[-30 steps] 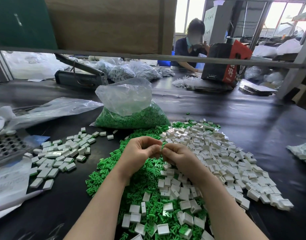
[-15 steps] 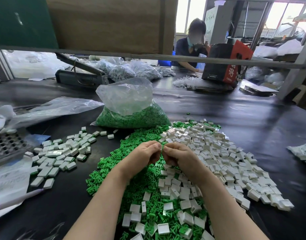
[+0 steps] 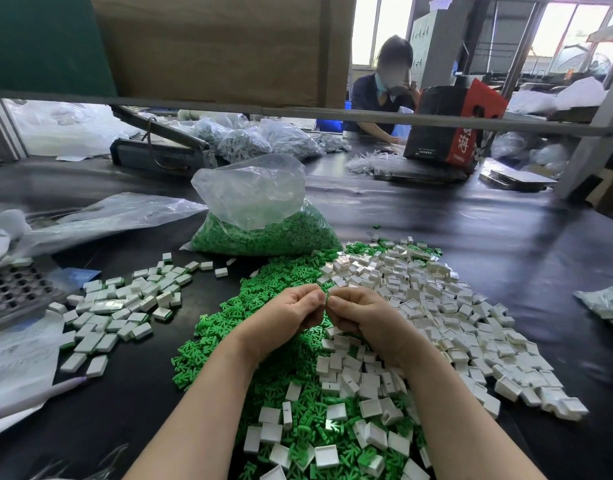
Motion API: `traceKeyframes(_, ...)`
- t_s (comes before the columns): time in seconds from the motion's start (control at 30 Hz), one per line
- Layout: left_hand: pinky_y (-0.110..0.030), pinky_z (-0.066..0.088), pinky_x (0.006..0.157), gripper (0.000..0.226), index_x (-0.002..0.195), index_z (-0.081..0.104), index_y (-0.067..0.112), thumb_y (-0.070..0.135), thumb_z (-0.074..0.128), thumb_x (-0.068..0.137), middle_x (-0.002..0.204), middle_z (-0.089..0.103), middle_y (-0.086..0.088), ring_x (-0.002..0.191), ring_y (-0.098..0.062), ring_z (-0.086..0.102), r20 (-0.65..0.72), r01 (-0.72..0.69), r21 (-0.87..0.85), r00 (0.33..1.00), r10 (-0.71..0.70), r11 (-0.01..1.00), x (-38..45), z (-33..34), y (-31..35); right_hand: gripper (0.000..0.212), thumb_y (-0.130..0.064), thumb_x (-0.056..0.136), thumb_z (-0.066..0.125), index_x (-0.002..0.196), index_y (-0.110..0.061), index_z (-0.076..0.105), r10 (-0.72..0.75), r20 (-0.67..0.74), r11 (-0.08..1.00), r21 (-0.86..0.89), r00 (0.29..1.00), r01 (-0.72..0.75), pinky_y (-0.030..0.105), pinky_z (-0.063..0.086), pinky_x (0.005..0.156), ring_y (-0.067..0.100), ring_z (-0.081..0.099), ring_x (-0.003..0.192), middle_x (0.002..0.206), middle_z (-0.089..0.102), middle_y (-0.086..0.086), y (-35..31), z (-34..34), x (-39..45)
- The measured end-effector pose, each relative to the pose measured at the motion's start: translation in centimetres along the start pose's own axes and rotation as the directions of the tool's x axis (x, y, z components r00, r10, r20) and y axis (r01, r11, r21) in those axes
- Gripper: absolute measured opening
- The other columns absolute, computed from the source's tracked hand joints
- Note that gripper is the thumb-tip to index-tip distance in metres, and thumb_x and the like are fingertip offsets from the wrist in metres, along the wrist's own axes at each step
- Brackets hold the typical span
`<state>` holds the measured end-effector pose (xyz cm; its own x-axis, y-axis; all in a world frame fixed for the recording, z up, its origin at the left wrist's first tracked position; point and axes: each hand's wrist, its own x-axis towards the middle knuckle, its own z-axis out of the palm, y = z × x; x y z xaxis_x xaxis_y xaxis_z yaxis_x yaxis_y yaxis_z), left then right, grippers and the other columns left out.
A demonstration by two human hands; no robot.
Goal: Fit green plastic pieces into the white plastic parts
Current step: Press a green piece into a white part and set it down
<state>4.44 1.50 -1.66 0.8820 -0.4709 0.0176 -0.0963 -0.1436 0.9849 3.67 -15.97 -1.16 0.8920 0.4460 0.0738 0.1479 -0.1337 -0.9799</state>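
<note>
My left hand [image 3: 287, 315] and my right hand [image 3: 362, 317] meet fingertip to fingertip above the piles, with their fingers curled. Between the fingertips a small green plastic piece [image 3: 327, 296] just shows; most of what they hold is hidden by the fingers. Under and in front of my hands spreads a heap of loose green pieces [image 3: 260, 317]. To the right lies a wide heap of white plastic parts [image 3: 436, 306]. On the left sits a separate pile of white parts with green showing at their edges [image 3: 125, 303].
A clear bag half full of green pieces [image 3: 260, 226] stands behind the heaps. A perforated grey tray [image 3: 10, 289] and plastic bags [image 3: 100, 216] lie at the left. A small bag [image 3: 606, 303] sits at the right edge. A person [image 3: 384, 95] works across the black table [image 3: 506, 237].
Both hands stay joined at the fingertips; they have lowered slightly and the fingers have shifted a little around the piece. The piles have not moved.
</note>
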Motion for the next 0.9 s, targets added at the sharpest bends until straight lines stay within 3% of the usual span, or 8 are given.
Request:
traceKeyframes(0.37, -0.032, 0.035, 0.076, 0.022, 0.08, 0.055, 0.025, 0.04, 0.048, 0.094, 0.071, 0.048, 0.01, 0.071, -0.01, 0.041, 0.053, 0.014, 0.031, 0.998, -0.015, 0.999, -0.01, -0.61, -0.19, 0.03, -0.008, 0.1, 0.048, 0.072, -0.017, 0.056, -0.001, 0.012, 1.0, -0.031, 1.0, 0.002, 0.016, 0.033, 0.054, 0.006, 0.037, 0.056, 0.059, 0.047, -0.011, 0.11, -0.13, -0.03)
traceKeyframes(0.5, -0.036, 0.034, 0.081, 0.024, 0.088, 0.055, 0.018, 0.04, 0.048, 0.093, 0.072, 0.047, 0.009, 0.076, -0.016, 0.04, 0.053, 0.013, 0.028, 0.999, -0.014, 1.0, -0.03, -0.55, -0.04, 0.029, -0.007, 0.1, 0.049, 0.073, -0.015, 0.056, 0.004, 0.018, 0.999, -0.039, 1.0, -0.003, 0.018, 0.032, 0.055, 0.006, 0.037, 0.056, 0.06, 0.046, -0.01, 0.08, -0.14, -0.09)
traceKeyframes(0.73, -0.021, 0.039, 0.071, 0.023, 0.089, 0.056, 0.017, 0.03, 0.044, 0.104, 0.072, 0.049, 0.011, 0.071, -0.008, 0.044, 0.055, 0.023, 0.059, 0.998, -0.026, 0.998, -0.13, -0.68, 0.03, 0.029, -0.011, 0.1, 0.05, 0.072, -0.016, 0.054, 0.004, -0.014, 0.995, -0.097, 1.0, -0.005, 0.016, 0.033, 0.056, 0.003, 0.039, 0.055, 0.061, 0.046, -0.01, 0.13, -0.15, -0.09)
traceKeyframes(0.9, -0.022, 0.038, 0.071, 0.024, 0.09, 0.057, 0.015, 0.029, 0.043, 0.104, 0.072, 0.051, 0.01, 0.07, -0.008, 0.045, 0.033, 0.036, 0.096, 0.999, -0.039, 0.995, -0.1, -0.75, 0.22, 0.03, -0.011, 0.1, 0.05, 0.071, -0.016, 0.053, -0.005, -0.03, 0.99, -0.14, 1.0, 0.001, 0.02, 0.031, 0.057, 0.006, 0.036, 0.057, 0.061, 0.043, -0.007, -0.11, 0.01, -0.09)
